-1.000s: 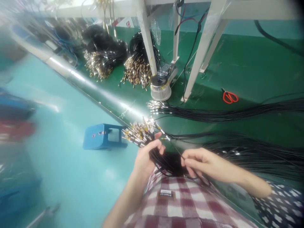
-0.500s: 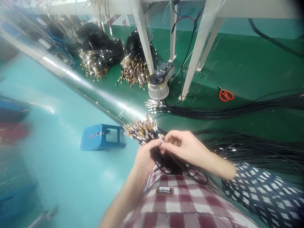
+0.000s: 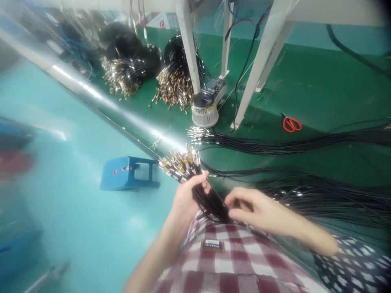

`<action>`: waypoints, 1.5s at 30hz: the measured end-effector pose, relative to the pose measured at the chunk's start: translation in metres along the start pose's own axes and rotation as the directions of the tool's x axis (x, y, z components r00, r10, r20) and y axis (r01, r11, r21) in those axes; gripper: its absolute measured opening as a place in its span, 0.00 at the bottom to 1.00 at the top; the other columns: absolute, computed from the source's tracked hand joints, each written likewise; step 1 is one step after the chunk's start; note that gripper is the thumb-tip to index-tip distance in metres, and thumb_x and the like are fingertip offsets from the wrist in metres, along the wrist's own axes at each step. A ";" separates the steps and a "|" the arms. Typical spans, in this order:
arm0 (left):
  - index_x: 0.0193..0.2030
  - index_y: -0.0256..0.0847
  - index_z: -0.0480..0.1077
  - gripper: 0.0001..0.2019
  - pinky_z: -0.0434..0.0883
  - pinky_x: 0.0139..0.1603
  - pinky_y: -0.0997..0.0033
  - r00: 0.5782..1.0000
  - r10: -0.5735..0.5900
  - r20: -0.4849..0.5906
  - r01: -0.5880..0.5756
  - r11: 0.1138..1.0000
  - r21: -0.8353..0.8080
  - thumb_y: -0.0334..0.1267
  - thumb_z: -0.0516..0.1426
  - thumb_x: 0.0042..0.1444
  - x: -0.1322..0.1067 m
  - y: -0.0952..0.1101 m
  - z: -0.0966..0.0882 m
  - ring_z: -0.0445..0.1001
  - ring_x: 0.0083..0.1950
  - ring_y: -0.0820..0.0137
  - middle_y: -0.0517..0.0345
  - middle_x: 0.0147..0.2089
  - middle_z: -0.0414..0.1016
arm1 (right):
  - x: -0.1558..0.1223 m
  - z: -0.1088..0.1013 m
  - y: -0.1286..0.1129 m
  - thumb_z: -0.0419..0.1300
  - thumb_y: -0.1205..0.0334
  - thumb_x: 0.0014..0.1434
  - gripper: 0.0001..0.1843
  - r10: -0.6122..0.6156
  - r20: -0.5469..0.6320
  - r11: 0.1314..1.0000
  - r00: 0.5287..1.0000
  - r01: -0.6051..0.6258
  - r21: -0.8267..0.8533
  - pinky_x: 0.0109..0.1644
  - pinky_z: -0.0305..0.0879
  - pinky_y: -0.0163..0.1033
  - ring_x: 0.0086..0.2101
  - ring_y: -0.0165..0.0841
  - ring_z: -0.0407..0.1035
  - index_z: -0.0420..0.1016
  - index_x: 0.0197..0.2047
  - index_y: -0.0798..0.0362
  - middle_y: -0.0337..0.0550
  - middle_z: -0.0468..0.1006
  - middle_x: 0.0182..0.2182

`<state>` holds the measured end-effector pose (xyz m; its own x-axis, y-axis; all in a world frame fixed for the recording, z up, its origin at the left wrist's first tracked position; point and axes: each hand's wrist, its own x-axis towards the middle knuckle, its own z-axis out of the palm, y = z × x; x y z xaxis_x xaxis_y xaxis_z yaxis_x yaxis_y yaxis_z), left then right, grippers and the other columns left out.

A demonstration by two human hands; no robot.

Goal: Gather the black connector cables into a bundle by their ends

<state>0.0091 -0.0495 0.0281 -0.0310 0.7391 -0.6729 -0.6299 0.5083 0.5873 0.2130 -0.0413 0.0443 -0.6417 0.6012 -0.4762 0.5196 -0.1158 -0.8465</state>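
Note:
My left hand (image 3: pixel 187 197) is wrapped around a thick bundle of black cables (image 3: pixel 209 203) in front of the checked apron (image 3: pixel 241 252). The bundle's metal connector ends (image 3: pixel 181 162), silver with bits of yellow, fan out above that hand. Its thumb lies across the upper part of the bundle. My right hand (image 3: pixel 252 207) is beside the lower cables, fingers curved, with thumb and index finger apart. Its fingertips are close to the bundle; whether they touch a cable I cannot tell.
More black cables (image 3: pixel 275 146) lie along the green bench, with loose strands (image 3: pixel 324 199) nearer me. Red-handled snips (image 3: pixel 291 124), a round grey-white device (image 3: pixel 205 114) and coiled cable bundles (image 3: pixel 174 87) sit farther back among white table legs (image 3: pixel 256 69). A blue stool (image 3: pixel 117 173) stands on the floor.
My right hand has left the connector ends beside my left thumb and moved down and right along the bundle, its fingers parting. My left hand keeps its hold.

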 end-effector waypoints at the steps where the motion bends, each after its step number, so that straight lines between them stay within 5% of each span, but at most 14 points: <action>1: 0.32 0.31 0.73 0.09 0.65 0.29 0.73 1.000 0.006 0.000 -0.006 1.000 -0.006 0.34 0.64 0.43 0.000 0.000 0.000 0.62 0.20 0.78 0.64 0.18 0.62 | 0.006 0.003 -0.003 0.57 0.55 0.58 0.12 -0.012 -0.025 0.998 1.000 0.014 0.067 0.27 0.56 0.31 0.24 0.26 0.61 0.74 0.33 0.54 0.39 0.77 0.29; 6: 0.42 0.32 0.73 0.15 0.65 0.30 0.73 0.999 0.019 0.048 -0.018 0.999 -0.034 0.34 0.62 0.46 0.000 -0.001 -0.006 0.65 0.23 0.76 0.60 0.22 0.68 | 0.037 0.013 -0.013 0.52 0.52 0.62 0.15 0.000 -0.214 0.936 0.977 0.076 0.345 0.22 0.51 0.30 0.17 0.24 0.56 0.67 0.30 0.54 0.36 0.73 0.19; 8: 0.44 0.33 0.74 0.16 0.66 0.30 0.73 0.998 -0.002 0.070 0.003 1.000 -0.012 0.34 0.62 0.46 0.000 -0.001 -0.011 0.66 0.24 0.76 0.56 0.29 0.73 | 0.048 0.016 -0.017 0.52 0.52 0.62 0.16 -0.020 -0.190 0.934 0.982 0.086 0.348 0.20 0.50 0.29 0.15 0.23 0.55 0.68 0.30 0.55 0.35 0.72 0.18; 12: 0.38 0.34 0.76 0.11 0.68 0.31 0.72 0.989 -0.064 0.136 0.060 0.998 0.037 0.35 0.62 0.47 0.000 0.001 -0.023 0.68 0.25 0.74 0.53 0.31 0.74 | 0.055 0.018 -0.015 0.53 0.49 0.61 0.19 -0.015 -0.043 0.970 0.999 0.025 0.242 0.20 0.53 0.28 0.16 0.23 0.59 0.72 0.29 0.56 0.35 0.72 0.17; 14: 0.36 0.34 0.76 0.09 0.69 0.31 0.73 0.987 -0.081 0.139 0.078 0.997 0.028 0.36 0.62 0.48 0.000 0.000 -0.031 0.69 0.27 0.73 0.53 0.30 0.73 | 0.048 0.008 0.001 0.55 0.45 0.59 0.23 0.006 0.151 0.983 0.988 -0.034 0.182 0.22 0.55 0.29 0.17 0.24 0.61 0.73 0.26 0.57 0.37 0.73 0.18; 16: 0.36 0.35 0.76 0.08 0.70 0.36 0.71 0.990 -0.073 0.123 0.077 0.997 -0.024 0.35 0.62 0.48 -0.001 -0.002 -0.040 0.72 0.31 0.71 0.52 0.33 0.74 | 0.040 -0.008 0.025 0.55 0.41 0.57 0.27 0.049 0.417 0.981 0.907 -0.122 0.151 0.22 0.57 0.30 0.17 0.24 0.62 0.74 0.24 0.57 0.39 0.75 0.19; 18: 0.34 0.35 0.75 0.07 0.70 0.44 0.67 0.993 -0.051 0.109 0.061 0.994 -0.089 0.35 0.63 0.47 -0.001 -0.004 -0.046 0.74 0.38 0.66 0.51 0.38 0.75 | 0.041 -0.025 0.051 0.51 0.39 0.59 0.30 0.092 0.488 0.975 0.868 -0.178 0.133 0.24 0.59 0.31 0.17 0.25 0.62 0.76 0.26 0.58 0.42 0.77 0.22; 21: 0.26 0.35 0.73 0.06 0.68 0.51 0.61 0.990 -0.024 0.142 0.041 0.992 -0.120 0.37 0.62 0.48 -0.002 -0.007 -0.048 0.73 0.40 0.64 0.52 0.32 0.74 | 0.071 -0.032 0.077 0.53 0.41 0.58 0.26 0.177 0.104 0.982 0.979 -0.168 -0.087 0.28 0.61 0.33 0.23 0.28 0.66 0.77 0.31 0.57 0.45 0.79 0.29; 23: 0.23 0.36 0.70 0.09 0.67 0.51 0.61 0.987 -0.008 0.163 0.027 0.993 -0.116 0.36 0.60 0.50 -0.002 -0.008 -0.046 0.70 0.31 0.69 0.57 0.22 0.68 | 0.105 -0.021 0.083 0.60 0.44 0.54 0.21 0.165 -0.166 0.935 0.972 -0.208 -0.287 0.33 0.61 0.36 0.29 0.33 0.69 0.77 0.32 0.55 0.47 0.78 0.31; 28: 0.21 0.37 0.65 0.11 0.67 0.42 0.65 0.996 0.012 0.092 -0.003 0.994 -0.105 0.35 0.61 0.49 -0.003 -0.007 -0.038 0.63 0.24 0.74 0.62 0.19 0.60 | 0.151 0.003 0.070 0.59 0.57 0.56 0.11 0.095 -0.238 0.926 0.967 -0.174 -0.336 0.38 0.59 0.39 0.34 0.36 0.69 0.74 0.29 0.55 0.49 0.77 0.33; 33: 0.28 0.36 0.69 0.07 0.66 0.39 0.67 0.999 0.028 -0.019 -0.030 0.991 -0.134 0.34 0.63 0.46 0.002 -0.007 -0.032 0.62 0.23 0.75 0.65 0.19 0.59 | 0.089 -0.017 0.066 0.54 0.53 0.61 0.13 0.025 -0.123 0.996 0.992 -0.036 -0.087 0.32 0.61 0.34 0.26 0.29 0.67 0.69 0.34 0.54 0.40 0.75 0.25; 38: 0.45 0.35 0.71 0.16 0.65 0.34 0.70 0.999 0.047 -0.015 -0.049 0.987 -0.156 0.32 0.61 0.48 0.008 -0.005 -0.023 0.62 0.23 0.76 0.66 0.19 0.60 | 0.013 -0.021 0.071 0.53 0.50 0.62 0.16 -0.003 -0.033 0.995 0.999 0.006 0.096 0.33 0.60 0.35 0.28 0.30 0.66 0.68 0.31 0.55 0.41 0.74 0.26; 45: 0.31 0.33 0.72 0.05 0.65 0.34 0.70 0.998 0.053 0.016 -0.052 0.995 -0.084 0.32 0.62 0.48 0.006 -0.003 -0.014 0.63 0.23 0.75 0.63 0.19 0.61 | -0.012 -0.015 0.071 0.54 0.51 0.62 0.17 -0.020 0.093 0.999 0.995 0.024 -0.041 0.32 0.58 0.34 0.27 0.29 0.62 0.69 0.28 0.55 0.39 0.71 0.25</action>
<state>0.0004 -0.0530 0.0164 -0.0522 0.7720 -0.6334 -0.6902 0.4305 0.5816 0.2661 -0.0455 -0.0064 -0.7014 0.5275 -0.4793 0.5269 -0.0690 -0.8471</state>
